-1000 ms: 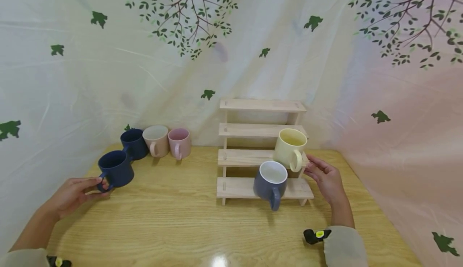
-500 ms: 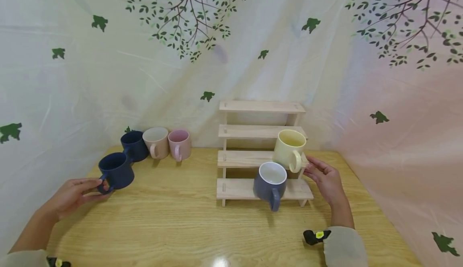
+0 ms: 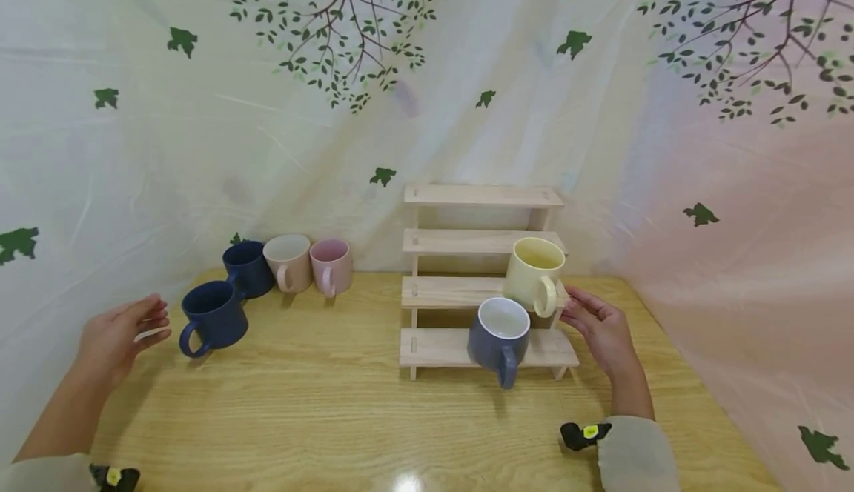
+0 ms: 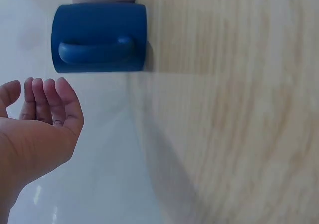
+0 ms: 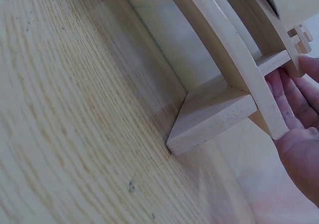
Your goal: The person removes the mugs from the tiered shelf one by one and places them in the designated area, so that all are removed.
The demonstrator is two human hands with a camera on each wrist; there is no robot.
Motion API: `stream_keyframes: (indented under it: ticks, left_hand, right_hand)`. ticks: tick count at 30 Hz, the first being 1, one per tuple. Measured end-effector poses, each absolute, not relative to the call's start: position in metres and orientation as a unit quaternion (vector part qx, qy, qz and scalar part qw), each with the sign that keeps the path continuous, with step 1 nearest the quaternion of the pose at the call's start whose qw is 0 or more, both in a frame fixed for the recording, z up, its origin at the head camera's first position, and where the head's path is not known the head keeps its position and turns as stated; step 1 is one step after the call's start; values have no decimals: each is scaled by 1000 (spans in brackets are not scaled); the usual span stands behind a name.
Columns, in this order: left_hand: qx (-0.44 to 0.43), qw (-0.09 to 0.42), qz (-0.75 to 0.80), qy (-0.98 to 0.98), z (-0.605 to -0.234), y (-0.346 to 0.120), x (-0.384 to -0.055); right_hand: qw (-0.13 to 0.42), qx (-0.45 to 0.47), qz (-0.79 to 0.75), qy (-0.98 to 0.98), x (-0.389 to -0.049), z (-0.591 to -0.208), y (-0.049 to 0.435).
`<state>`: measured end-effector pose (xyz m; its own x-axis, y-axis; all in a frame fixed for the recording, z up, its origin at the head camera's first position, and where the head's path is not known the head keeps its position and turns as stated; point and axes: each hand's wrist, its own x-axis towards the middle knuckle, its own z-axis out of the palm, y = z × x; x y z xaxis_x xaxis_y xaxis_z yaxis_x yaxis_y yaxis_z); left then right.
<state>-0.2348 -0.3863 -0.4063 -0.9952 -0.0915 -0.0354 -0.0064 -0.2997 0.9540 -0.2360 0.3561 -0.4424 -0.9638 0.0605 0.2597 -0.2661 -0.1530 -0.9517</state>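
In the head view my left hand [image 3: 120,336] hovers at the far left with loosely bent fingers and nothing in them. Just to its right stands a dark blue mug [image 3: 223,318], handle toward the hand; a small gap between fingertips and mug [image 4: 99,30] also shows in the left wrist view. My right hand [image 3: 603,333] grips the right end of a four-step wooden display stand [image 3: 440,347], with its fingers partly hidden behind the wood [image 5: 209,127]. A yellow mug [image 3: 530,277] is on the second step from the bottom, above a grey-blue mug [image 3: 497,340] on the lowest.
Behind the near blue mug, another dark blue mug [image 3: 247,270], a beige mug [image 3: 291,266] and a pink mug [image 3: 336,270] form a row by the backdrop. A leaf-printed cloth [image 3: 300,158] hangs around the wooden table [image 3: 320,410].
My left hand has let go of the near blue mug's handle and drawn back to the left. That mug stays where it was, and my right hand keeps its place at the stand.
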Motion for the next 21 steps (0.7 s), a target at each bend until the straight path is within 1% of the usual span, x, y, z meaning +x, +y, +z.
stream_keyframes:
  ticks: [9, 15, 21]
  left_hand:
    - [2, 20, -778, -628, -382, -354, -240]
    - [-31, 26, -757, -652, -375, -332, -240]
    - [-60, 3, -734, -677, -372, -312, -241]
  right_hand:
    - [106, 79, 750, -648, -236, -443, 358]
    - [110, 76, 751, -647, -237, -443, 357]
    - [110, 78, 754, -642, -236, -443, 356]
